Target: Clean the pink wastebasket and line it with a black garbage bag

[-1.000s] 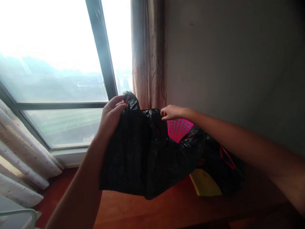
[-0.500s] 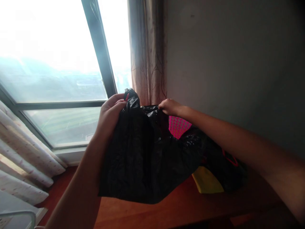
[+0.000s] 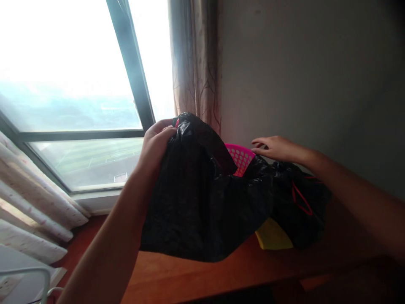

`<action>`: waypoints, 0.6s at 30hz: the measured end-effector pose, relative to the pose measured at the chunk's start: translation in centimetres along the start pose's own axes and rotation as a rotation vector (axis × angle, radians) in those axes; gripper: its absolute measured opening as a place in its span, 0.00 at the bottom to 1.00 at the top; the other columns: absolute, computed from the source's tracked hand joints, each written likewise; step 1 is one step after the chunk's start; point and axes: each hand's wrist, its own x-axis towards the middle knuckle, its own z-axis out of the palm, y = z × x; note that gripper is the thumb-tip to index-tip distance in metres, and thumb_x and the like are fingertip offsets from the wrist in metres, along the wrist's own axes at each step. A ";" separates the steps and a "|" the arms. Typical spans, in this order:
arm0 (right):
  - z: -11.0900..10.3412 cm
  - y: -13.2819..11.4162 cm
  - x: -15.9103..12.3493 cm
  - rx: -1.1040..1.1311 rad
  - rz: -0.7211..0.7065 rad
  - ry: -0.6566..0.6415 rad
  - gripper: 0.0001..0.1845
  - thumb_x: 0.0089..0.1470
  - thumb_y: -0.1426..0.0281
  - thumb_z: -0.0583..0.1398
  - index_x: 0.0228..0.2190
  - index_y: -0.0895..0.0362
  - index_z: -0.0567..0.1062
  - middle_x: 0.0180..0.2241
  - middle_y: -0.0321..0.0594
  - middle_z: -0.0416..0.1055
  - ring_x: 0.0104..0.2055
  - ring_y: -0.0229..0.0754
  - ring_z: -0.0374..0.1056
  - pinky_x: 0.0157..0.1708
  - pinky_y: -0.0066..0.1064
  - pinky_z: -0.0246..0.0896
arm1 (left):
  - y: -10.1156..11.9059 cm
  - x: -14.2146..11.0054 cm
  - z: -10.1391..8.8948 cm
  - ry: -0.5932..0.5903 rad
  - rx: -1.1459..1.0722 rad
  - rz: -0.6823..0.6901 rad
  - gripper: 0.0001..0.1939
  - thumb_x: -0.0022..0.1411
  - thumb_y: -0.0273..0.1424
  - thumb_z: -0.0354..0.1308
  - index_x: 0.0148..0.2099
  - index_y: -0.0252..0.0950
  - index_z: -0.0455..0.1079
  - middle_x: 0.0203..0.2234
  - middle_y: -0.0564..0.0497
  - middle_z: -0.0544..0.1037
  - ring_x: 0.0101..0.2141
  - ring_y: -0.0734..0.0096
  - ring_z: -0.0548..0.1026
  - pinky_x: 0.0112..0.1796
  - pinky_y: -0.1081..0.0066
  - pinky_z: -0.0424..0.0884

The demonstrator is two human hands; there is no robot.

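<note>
My left hand (image 3: 160, 137) is closed on the top edge of a black garbage bag (image 3: 186, 202), where a bit of red drawstring shows at the fingertips. The bag hangs down in front, its mouth raised on the left side. Behind its right part rises a pink basket (image 3: 242, 157) with rows of holes; the bag hides its lower portion. Just right of the basket's rim, my right hand (image 3: 275, 147) is open, fingers reaching left and slightly curved, nothing visible in them. I cannot tell if its fingertips touch the rim.
Another dark bundle with a red cord (image 3: 302, 202) lies to the right on the brown wooden table (image 3: 177, 274). A yellow item (image 3: 274, 234) sticks out below the black bag. Window, curtain (image 3: 196, 63) and grey wall stand behind; a white tube frame (image 3: 44, 274) is at lower left.
My right hand has let go of the bag's edge and moved right, past the pink basket. My left hand, still gripping the bag, has shifted slightly right. More of the basket shows.
</note>
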 end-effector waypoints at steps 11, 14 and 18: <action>1.9 2.8 -7.8 1.066 0.297 -0.194 0.27 0.51 0.64 0.67 0.52 0.53 0.71 0.43 0.43 0.78 0.45 0.44 0.75 0.40 0.31 0.73 | -0.8 0.3 1.1 0.009 0.020 0.010 0.14 0.48 0.30 0.62 0.40 0.35 0.78 0.27 0.53 0.79 0.28 0.72 0.73 0.28 0.75 0.66; 1.0 1.8 -7.3 1.013 0.260 0.006 0.18 0.48 0.66 0.68 0.43 0.54 0.76 0.38 0.42 0.78 0.40 0.43 0.75 0.33 0.28 0.72 | -0.7 0.4 1.5 0.010 0.030 0.012 0.14 0.48 0.30 0.62 0.40 0.34 0.78 0.26 0.53 0.79 0.27 0.72 0.72 0.28 0.74 0.65; 0.0 -1.5 -4.5 0.978 0.074 0.110 0.14 0.53 0.66 0.65 0.42 0.56 0.78 0.41 0.44 0.78 0.41 0.44 0.75 0.41 0.35 0.73 | -0.9 0.8 2.1 0.032 0.032 -0.004 0.12 0.48 0.28 0.62 0.38 0.34 0.77 0.24 0.54 0.77 0.27 0.72 0.71 0.28 0.74 0.65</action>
